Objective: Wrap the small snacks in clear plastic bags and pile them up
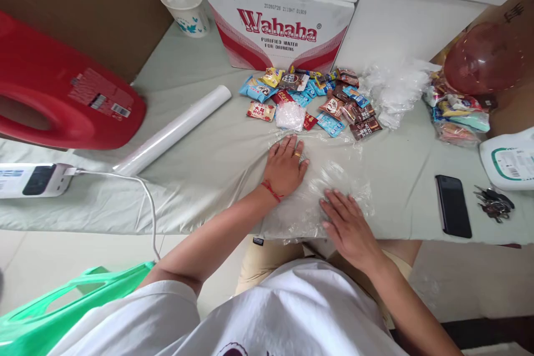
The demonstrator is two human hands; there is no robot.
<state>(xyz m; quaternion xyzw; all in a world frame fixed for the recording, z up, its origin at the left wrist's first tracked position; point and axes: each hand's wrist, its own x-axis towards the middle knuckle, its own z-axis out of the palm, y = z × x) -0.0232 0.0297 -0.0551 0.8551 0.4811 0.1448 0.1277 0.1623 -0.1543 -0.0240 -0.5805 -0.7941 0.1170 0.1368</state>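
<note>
A clear plastic film [311,200] lies spread on the cloth-covered table at its front edge. My left hand [286,167] rests flat on the film's upper left part, fingers apart, with a ring and a red string at the wrist. Over the film's right part lies my right hand [348,228], palm down with the fingers spread. Just beyond my left fingertips sits a crumpled clear plastic bundle [291,117], among wrapped snacks [332,105] in several colours. Neither hand grips anything.
A film roll [175,130] lies left, near a red jug [62,89] and power strip [37,180]. Behind stand a Wahaha box [279,25] and paper cup [186,11]. Crumpled plastic [394,89], a phone [454,206], keys [495,204] and a white bottle [511,160] are right.
</note>
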